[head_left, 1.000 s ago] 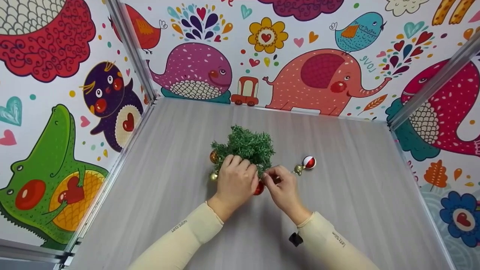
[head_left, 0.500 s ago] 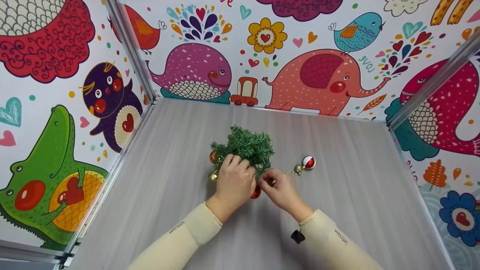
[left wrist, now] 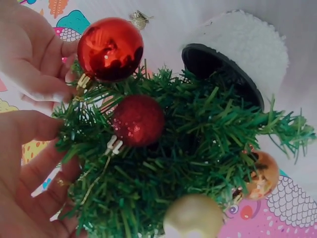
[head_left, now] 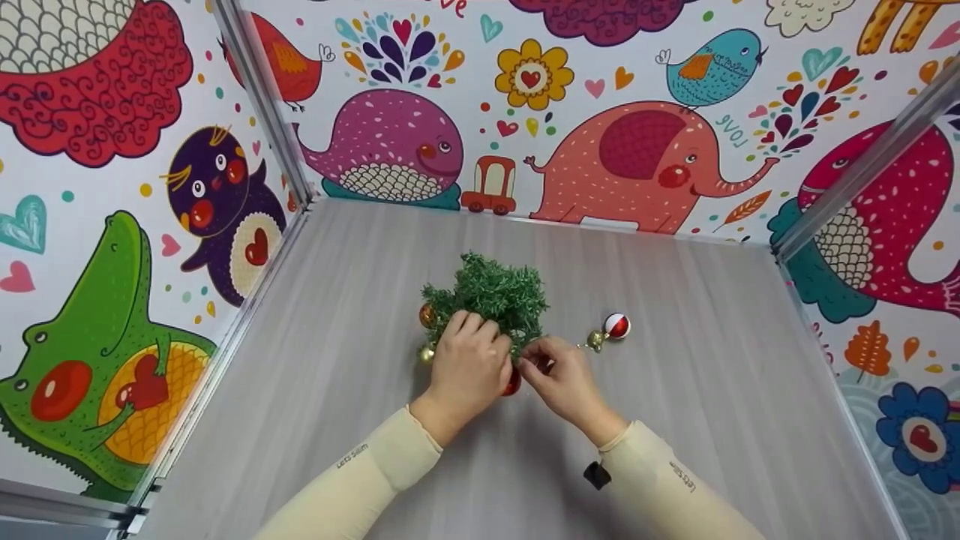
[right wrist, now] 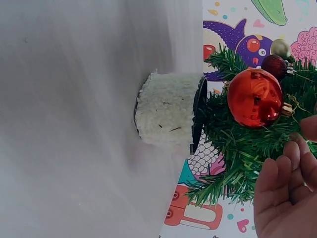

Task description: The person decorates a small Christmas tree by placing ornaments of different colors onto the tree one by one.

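Glossy red bauble (right wrist: pixel 253 98) has been shifted slightly leftward. Gold cord (right wrist: pixel 296 105) is pinched by right hand (head_left: pixel 568 381), green branch (left wrist: pixel 79 130) by left hand (head_left: pixel 469 367).

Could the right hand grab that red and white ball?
Probably yes: the red and white ball lies near the right hand, with just a small gold ornament between. The hand would have to leave the green tree first.

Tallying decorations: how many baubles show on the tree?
4, in the left wrist view: shiny red bauble top left, dark red bauble below it, pale gold bauble at bottom, orange bauble right; more may be hidden.
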The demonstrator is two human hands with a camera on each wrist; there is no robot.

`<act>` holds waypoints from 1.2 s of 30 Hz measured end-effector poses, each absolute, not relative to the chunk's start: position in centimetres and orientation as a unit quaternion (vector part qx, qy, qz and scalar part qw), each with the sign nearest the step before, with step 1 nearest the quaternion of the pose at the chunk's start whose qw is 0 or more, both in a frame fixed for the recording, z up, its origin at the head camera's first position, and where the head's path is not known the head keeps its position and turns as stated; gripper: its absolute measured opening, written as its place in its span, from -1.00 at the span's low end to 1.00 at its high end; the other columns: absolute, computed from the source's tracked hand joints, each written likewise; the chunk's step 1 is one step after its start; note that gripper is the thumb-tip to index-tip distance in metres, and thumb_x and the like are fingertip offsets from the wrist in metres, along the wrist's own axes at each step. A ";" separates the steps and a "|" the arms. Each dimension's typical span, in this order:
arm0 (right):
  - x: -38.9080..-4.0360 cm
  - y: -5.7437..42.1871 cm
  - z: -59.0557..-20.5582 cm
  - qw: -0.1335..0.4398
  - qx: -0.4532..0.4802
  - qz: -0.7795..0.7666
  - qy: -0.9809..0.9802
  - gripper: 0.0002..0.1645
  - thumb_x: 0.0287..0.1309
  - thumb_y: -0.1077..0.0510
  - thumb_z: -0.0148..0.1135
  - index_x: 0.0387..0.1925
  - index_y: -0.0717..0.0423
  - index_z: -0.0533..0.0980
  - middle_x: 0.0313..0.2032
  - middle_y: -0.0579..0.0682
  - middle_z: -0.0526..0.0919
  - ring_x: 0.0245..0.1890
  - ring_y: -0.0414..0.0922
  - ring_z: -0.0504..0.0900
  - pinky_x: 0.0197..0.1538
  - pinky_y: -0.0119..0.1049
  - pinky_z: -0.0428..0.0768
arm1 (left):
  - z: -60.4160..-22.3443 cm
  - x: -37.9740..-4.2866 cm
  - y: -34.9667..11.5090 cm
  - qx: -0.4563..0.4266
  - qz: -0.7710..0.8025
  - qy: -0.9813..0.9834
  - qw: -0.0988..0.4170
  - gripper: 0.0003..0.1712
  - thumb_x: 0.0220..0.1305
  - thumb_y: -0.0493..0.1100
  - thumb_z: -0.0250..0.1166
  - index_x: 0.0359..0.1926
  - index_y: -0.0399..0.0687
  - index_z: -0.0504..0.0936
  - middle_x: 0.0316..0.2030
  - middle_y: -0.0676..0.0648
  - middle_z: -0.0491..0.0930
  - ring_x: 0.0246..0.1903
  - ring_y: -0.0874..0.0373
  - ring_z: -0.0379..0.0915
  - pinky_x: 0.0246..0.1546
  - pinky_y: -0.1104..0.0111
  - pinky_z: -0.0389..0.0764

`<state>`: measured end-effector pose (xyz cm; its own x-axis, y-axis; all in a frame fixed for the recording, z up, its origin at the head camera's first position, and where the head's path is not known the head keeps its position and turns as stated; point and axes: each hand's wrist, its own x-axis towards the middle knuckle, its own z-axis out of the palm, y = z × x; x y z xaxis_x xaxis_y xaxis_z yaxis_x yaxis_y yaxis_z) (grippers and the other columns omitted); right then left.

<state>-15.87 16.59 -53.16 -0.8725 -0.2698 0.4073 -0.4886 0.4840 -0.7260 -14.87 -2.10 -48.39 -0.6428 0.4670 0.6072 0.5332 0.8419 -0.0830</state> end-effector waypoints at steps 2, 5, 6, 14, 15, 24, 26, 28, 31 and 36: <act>-15.8 16.7 -53.1 0.125 0.226 0.458 -0.851 -0.92 0.15 0.27 0.33 -0.35 0.03 0.63 -0.42 -0.23 0.59 -0.45 -0.23 0.57 -0.46 -0.31 0.57 | -48.4 -14.9 -2.2 -0.279 -0.056 -0.904 0.320 -0.87 0.06 -0.07 0.38 -0.51 0.00 0.69 -0.44 -0.01 0.60 -0.31 -0.02 0.46 -0.03 0.14 0.40; -15.8 16.9 -53.1 0.128 0.229 0.460 -0.848 -0.87 0.13 0.30 0.35 -0.32 0.00 0.63 -0.40 -0.24 0.59 -0.44 -0.24 0.58 -0.46 -0.31 0.59 | -48.3 -14.9 -2.2 -0.282 -0.065 -0.901 0.322 -0.86 0.06 -0.07 0.39 -0.51 0.00 0.68 -0.44 -0.01 0.60 -0.31 -0.02 0.47 -0.03 0.14 0.40; -15.8 17.0 -53.2 0.130 0.229 0.461 -0.848 -0.86 0.12 0.31 0.36 -0.32 0.01 0.63 -0.39 -0.24 0.59 -0.43 -0.24 0.58 -0.46 -0.30 0.60 | -48.3 -14.9 -2.3 -0.283 -0.069 -0.901 0.323 -0.86 0.06 -0.07 0.39 -0.51 0.00 0.68 -0.44 0.00 0.60 -0.31 -0.02 0.47 -0.03 0.14 0.40; -15.9 18.1 -53.6 0.140 0.218 0.466 -0.846 -0.81 0.11 0.35 0.35 -0.23 0.09 0.64 -0.36 -0.20 0.62 -0.41 -0.22 0.60 -0.45 -0.23 0.62 | -48.5 -14.9 -2.7 -0.305 -0.127 -0.879 0.344 -0.89 0.03 -0.10 0.41 -0.45 -0.02 0.70 -0.42 0.00 0.60 -0.33 -0.01 0.49 -0.05 0.13 0.43; -15.9 18.3 -53.6 0.137 0.216 0.463 -0.849 -0.81 0.12 0.34 0.35 -0.22 0.07 0.64 -0.35 -0.21 0.62 -0.40 -0.23 0.60 -0.45 -0.23 0.62 | -48.5 -14.9 -2.8 -0.308 -0.136 -0.875 0.347 -0.90 0.03 -0.11 0.40 -0.44 -0.03 0.71 -0.41 -0.01 0.60 -0.33 -0.02 0.49 -0.06 0.13 0.44; -16.0 19.4 -54.1 0.133 0.205 0.440 -0.864 -0.81 0.10 0.32 0.37 -0.23 0.04 0.63 -0.37 -0.25 0.61 -0.39 -0.23 0.61 -0.42 -0.26 0.62 | -49.4 -14.8 -4.4 -0.290 -0.166 -0.854 0.399 -0.69 -0.08 -0.08 0.43 -0.28 -0.11 0.66 -0.23 -0.11 0.58 -0.23 -0.05 0.51 -0.09 0.12 0.53; -16.0 19.6 -54.2 0.132 0.203 0.436 -0.867 -0.80 0.08 0.33 0.37 -0.24 0.05 0.63 -0.37 -0.25 0.61 -0.39 -0.24 0.60 -0.42 -0.27 0.62 | -49.7 -14.8 -4.7 -0.279 -0.171 -0.852 0.408 -0.61 -0.10 -0.05 0.45 -0.23 -0.13 0.65 -0.19 -0.13 0.56 -0.19 -0.07 0.51 -0.07 0.12 0.54; -16.0 19.8 -54.4 0.131 0.201 0.430 -0.870 -0.81 0.08 0.32 0.36 -0.24 0.06 0.63 -0.37 -0.25 0.60 -0.38 -0.24 0.60 -0.41 -0.26 0.63 | -49.8 -14.8 -5.0 -0.269 -0.177 -0.854 0.408 -0.52 -0.10 0.00 0.48 -0.16 -0.15 0.62 -0.13 -0.15 0.55 -0.14 -0.07 0.50 -0.02 0.11 0.53; -16.1 20.2 -54.6 0.131 0.200 0.415 -0.878 -0.82 0.08 0.31 0.36 -0.24 0.07 0.63 -0.35 -0.22 0.60 -0.37 -0.22 0.60 -0.39 -0.24 0.63 | -50.0 -14.8 -5.4 -0.253 -0.182 -0.865 0.394 -0.38 -0.09 0.10 0.50 -0.06 -0.17 0.58 -0.07 -0.17 0.53 -0.07 -0.09 0.48 0.05 0.10 0.51; -16.2 21.1 -55.3 0.138 0.197 0.361 -0.901 -0.83 0.09 0.26 0.36 -0.23 0.07 0.64 -0.35 -0.16 0.61 -0.34 -0.17 0.62 -0.35 -0.23 0.62 | -50.1 -14.8 -5.5 -0.238 -0.190 -0.880 0.365 -0.18 -0.07 0.22 0.50 0.09 -0.21 0.51 0.01 -0.21 0.51 0.00 -0.09 0.48 0.09 0.11 0.51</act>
<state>-16.22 21.09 -55.29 -0.8846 -0.2551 0.3905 -0.4541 0.6621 -0.5962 -14.81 -5.46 -50.07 -0.6204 0.2801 0.7326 0.5578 0.8142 0.1611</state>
